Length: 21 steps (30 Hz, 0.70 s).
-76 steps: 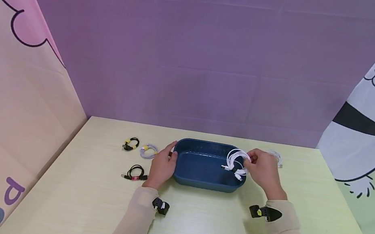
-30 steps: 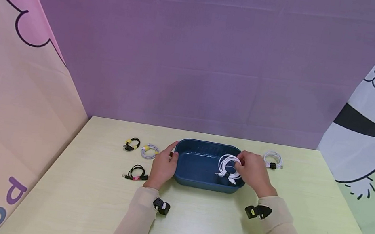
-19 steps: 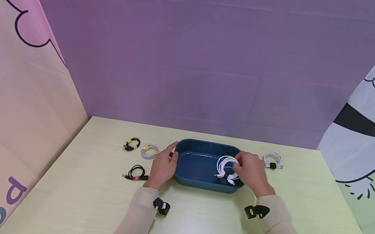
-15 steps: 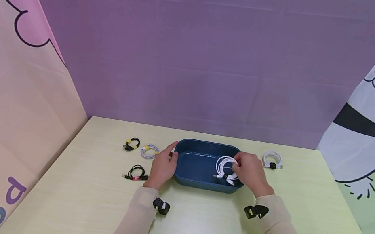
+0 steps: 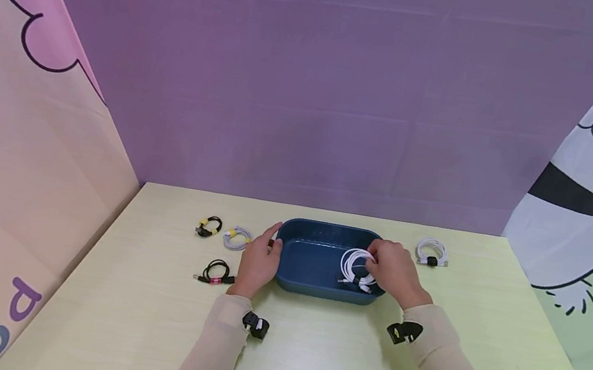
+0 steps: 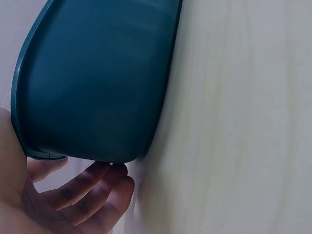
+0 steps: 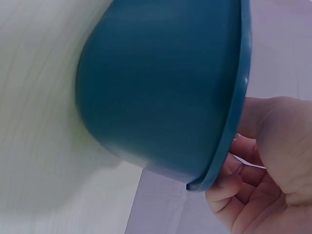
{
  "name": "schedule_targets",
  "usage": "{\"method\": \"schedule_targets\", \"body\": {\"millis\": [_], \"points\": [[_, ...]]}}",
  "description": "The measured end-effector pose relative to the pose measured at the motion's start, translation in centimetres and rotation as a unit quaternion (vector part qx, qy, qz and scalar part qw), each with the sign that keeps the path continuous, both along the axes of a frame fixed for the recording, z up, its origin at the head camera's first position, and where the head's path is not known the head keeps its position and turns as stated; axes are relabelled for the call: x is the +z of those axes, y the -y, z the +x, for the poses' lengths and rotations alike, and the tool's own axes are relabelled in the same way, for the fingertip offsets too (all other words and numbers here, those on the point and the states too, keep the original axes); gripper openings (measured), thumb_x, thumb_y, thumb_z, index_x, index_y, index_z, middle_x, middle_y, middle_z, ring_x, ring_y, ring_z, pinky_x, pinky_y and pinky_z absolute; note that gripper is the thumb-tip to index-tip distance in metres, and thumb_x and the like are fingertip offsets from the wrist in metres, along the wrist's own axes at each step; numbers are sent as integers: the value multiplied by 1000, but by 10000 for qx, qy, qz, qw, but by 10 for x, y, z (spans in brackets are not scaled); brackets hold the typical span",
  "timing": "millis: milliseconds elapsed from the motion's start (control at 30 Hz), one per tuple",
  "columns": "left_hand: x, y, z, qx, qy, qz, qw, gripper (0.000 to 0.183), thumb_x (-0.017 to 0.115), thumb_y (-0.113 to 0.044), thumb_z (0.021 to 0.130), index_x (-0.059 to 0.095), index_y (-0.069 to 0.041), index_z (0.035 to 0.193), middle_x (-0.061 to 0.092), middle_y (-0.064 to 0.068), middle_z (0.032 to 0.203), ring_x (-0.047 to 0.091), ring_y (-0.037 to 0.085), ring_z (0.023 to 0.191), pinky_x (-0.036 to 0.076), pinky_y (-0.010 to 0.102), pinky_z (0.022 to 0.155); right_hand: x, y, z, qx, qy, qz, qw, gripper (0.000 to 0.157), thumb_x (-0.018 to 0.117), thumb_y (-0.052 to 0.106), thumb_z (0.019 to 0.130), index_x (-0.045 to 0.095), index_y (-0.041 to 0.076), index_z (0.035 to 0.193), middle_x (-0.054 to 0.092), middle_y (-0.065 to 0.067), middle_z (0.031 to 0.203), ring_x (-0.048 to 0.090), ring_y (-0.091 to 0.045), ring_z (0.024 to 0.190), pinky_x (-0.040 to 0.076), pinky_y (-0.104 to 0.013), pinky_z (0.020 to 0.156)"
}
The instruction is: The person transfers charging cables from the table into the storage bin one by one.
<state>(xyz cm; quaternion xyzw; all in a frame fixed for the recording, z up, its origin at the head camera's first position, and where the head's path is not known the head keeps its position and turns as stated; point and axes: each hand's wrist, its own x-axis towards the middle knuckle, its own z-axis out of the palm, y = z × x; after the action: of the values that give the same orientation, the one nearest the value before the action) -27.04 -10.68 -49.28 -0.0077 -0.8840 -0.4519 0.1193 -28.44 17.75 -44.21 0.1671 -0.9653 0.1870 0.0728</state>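
A blue plastic basin stands on the table. At its left end my left hand grips the rim, thumb at the top edge; in the left wrist view the fingers press against the outer wall. Over the basin's right end, my right hand pinches a white coiled charging cable bound with a black strap. The coil hangs inside the basin, plugs low near the front wall. The basin's wall hides the cable from the right wrist view, where curled fingers show behind the rim.
Left of the basin lie a black cable with yellow ties, a pale lilac cable and a black cable with a red tie. Another white cable lies right of the basin. A purple cloth hangs behind the table.
The right hand has moved left and slightly down, bringing the white cable from over the right rim down into the basin. The left hand has stayed at the left rim.
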Motion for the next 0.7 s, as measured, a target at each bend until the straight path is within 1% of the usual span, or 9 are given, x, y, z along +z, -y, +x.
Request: {"method": "schedule_targets", "body": {"millis": [167, 367, 600, 700], "points": [[-1, 0, -1, 18, -12, -19, 10000, 44, 50, -20, 107, 52, -17, 151, 73, 12, 102, 69, 25, 87, 53, 39, 72, -2, 0, -2, 187, -108, 245, 9995, 9, 71, 7, 89, 73, 1, 95, 63, -3, 72, 54, -16, 62, 47, -32, 60], [-1, 0, -1, 22, -20, -38, 10000, 44, 50, -20, 107, 52, -17, 151, 73, 13, 104, 69, 26, 91, 55, 42, 76, -3, 0, -3, 320, -37, 377, 9988, 8, 70, 6, 89, 72, 1, 95, 67, -5, 77, 55, -16, 62, 49, -33, 60], [-2, 0, -2, -11, -19, -14, 10000, 44, 51, -19, 107, 52, -16, 151, 73, 13, 103, 70, 25, 88, 54, 40, 72, -5, 3, -4, 410, -83, 587, 9974, 4, 71, 5, 88, 72, 4, 92, 68, -4, 80, 56, -16, 64, 50, -34, 61], [-2, 0, -3, -4, -14, -22, 10000, 44, 51, -19, 107, 52, -16, 151, 73, 13, 104, 70, 26, 89, 54, 41, 73, -5, 4, -3, 461, -151, 671, 9966, 4, 71, 5, 88, 72, 3, 91, 68, -4, 80, 56, -16, 63, 51, -34, 60]]}}
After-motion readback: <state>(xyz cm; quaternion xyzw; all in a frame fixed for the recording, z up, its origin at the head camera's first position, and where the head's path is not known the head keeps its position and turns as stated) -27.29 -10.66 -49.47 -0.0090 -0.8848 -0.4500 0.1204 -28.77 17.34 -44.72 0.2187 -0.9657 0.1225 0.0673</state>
